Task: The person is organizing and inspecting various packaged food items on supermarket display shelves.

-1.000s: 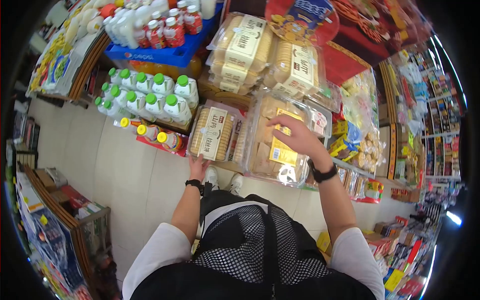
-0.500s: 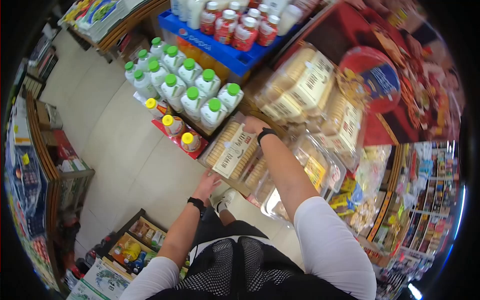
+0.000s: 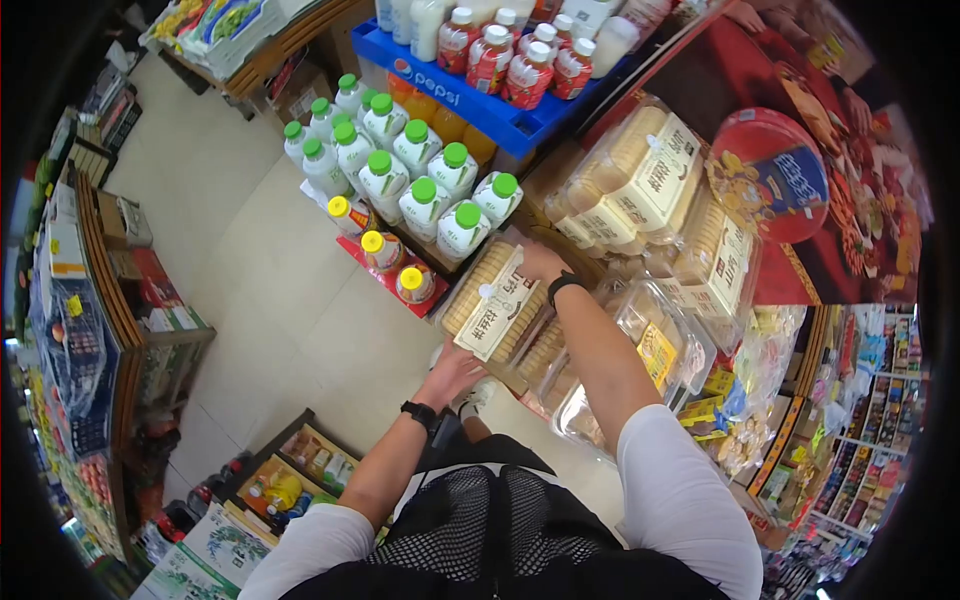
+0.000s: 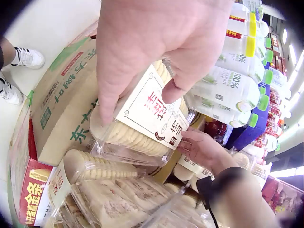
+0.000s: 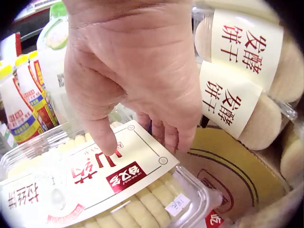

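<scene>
A clear plastic box of biscuits (image 3: pixel 488 300) with a cream paper band sits at the corner of the display. At its near end my left hand (image 3: pixel 453 374) holds it, thumb on one side and fingers on the other in the left wrist view. My right hand (image 3: pixel 541 263) grips the far end. In the right wrist view, that hand's thumb lies on the paper band (image 5: pixel 99 171), and the fingers reach down past the end, their tips partly hidden. A second box of biscuits (image 4: pixel 90 166) lies right beside the held one.
Green-capped bottles (image 3: pixel 420 200) and several yellow-capped bottles (image 3: pixel 383 250) stand to the left. Stacked biscuit boxes (image 3: pixel 650 170) rise behind, and a large clear tub (image 3: pixel 590 410) lies to the right under my forearm. A blue crate (image 3: pixel 440 95) holds more bottles.
My right hand has moved left from above the large clear tub to the far end of the biscuit box. My left hand stays at the near end. The head view has turned.
</scene>
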Available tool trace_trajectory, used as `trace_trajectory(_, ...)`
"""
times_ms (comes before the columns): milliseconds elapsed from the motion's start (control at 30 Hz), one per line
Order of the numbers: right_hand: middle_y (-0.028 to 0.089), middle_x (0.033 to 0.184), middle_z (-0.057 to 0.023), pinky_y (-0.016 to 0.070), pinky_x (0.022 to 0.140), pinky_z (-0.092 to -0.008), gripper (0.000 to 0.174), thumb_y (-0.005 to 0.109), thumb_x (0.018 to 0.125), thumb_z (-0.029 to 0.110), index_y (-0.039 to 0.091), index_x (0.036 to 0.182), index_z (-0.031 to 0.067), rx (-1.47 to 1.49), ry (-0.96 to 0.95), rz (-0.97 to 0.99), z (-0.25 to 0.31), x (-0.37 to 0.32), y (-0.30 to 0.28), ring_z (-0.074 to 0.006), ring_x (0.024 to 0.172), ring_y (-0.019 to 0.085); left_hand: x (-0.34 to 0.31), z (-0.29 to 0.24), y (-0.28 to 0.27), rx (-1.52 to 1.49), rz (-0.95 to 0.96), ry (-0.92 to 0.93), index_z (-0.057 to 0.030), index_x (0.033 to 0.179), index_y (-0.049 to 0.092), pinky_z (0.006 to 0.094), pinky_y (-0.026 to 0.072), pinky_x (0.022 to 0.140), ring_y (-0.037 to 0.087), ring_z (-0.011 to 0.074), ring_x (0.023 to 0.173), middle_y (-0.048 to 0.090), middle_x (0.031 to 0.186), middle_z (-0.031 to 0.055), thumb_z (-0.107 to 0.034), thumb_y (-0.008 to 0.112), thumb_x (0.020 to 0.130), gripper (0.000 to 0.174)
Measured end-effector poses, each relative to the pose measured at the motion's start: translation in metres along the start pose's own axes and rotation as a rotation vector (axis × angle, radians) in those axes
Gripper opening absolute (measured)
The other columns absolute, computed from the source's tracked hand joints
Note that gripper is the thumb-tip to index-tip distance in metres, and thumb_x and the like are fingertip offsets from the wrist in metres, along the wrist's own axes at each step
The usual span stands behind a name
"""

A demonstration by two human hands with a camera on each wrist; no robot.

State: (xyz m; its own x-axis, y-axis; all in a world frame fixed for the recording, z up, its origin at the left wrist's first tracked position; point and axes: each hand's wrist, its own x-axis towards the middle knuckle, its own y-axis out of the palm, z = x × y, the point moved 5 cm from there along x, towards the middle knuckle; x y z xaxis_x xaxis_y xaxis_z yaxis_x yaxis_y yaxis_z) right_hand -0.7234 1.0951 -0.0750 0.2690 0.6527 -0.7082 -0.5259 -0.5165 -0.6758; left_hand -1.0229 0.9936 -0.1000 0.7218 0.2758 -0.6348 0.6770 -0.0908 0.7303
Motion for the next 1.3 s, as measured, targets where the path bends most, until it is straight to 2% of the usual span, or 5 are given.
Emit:
trace_trajectory(300, 0.061, 0.127, -0.0237, 0.0497, 0.099, -0.0472, 0.047, 0.062, 0.082, 0.020, 0.057, 0.124, 0.0005, 0.027, -0.147, -0.325, 0.043, -0.122, -0.061, -0.0420, 0.117, 0.059, -0.116, -0.030, 0.071, 0.242, 0.062, 0.058, -0.0157, 0.153, 0.025, 0.0456, 0.0445, 0.108, 0.056, 0.0324, 0.125, 0.052, 0.140, 0.0221, -0.013, 0.048, 0.098, 0.060)
trace_trajectory(700, 0.064, 0.118, -0.0246, 0.0488, 0.097, -0.0498, 0.051, 0.061, 0.085, 0.029, 0.058, 0.130, 0.0034, 0.178, -0.161, -0.851, -0.021, -0.376, -0.177, -0.0437, 0.114, 0.058, -0.241, -0.046, 0.256, 0.547, 0.404, -0.037, -0.0167, 0.160, 0.007, 0.0468, 0.0329, 0.117, 0.041, 0.0377, 0.141, 0.039, 0.152, 0.0286, -0.022, 0.047, 0.096, 0.075)
trace_trajectory(900, 0.064, 0.121, -0.0246, 0.0491, 0.097, -0.0509, 0.050, 0.061, 0.086, 0.032, 0.060, 0.128, 0.0040, 0.215, 0.017, -0.878, -0.117, -0.423, -0.150, -0.0466, 0.115, 0.057, -0.230, 0.013, 0.321, 0.739, 0.638, -0.324, -0.0121, 0.159, 0.009, 0.0407, 0.0306, 0.119, 0.035, 0.0293, 0.146, 0.033, 0.158, 0.0236, -0.016, 0.046, 0.098, 0.071)
trace_trajectory(1100, 0.062, 0.125, -0.0221, 0.0482, 0.099, -0.0466, 0.055, 0.064, 0.084, 0.035, 0.059, 0.132, 0.0072, 0.277, 0.145, -0.639, -0.184, -0.388, -0.070, -0.0411, 0.117, 0.059, -0.167, 0.054, 0.281, 0.873, 0.655, -0.520, -0.0132, 0.157, 0.018, 0.0401, 0.0339, 0.117, 0.038, 0.0276, 0.145, 0.038, 0.155, 0.0225, -0.030, 0.039, 0.107, 0.057)
trace_trajectory(1300, 0.062, 0.129, -0.0209, 0.0454, 0.104, -0.0468, 0.054, 0.067, 0.083, 0.024, 0.060, 0.135, 0.0098, 0.413, 0.015, -0.960, -0.199, -0.380, -0.032, -0.0400, 0.121, 0.055, -0.155, 0.036, 0.269, 1.219, 0.647, -0.535, -0.0111, 0.155, 0.030, 0.0374, 0.0440, 0.108, 0.055, 0.0253, 0.129, 0.055, 0.141, 0.0195, -0.033, 0.042, 0.107, 0.054)
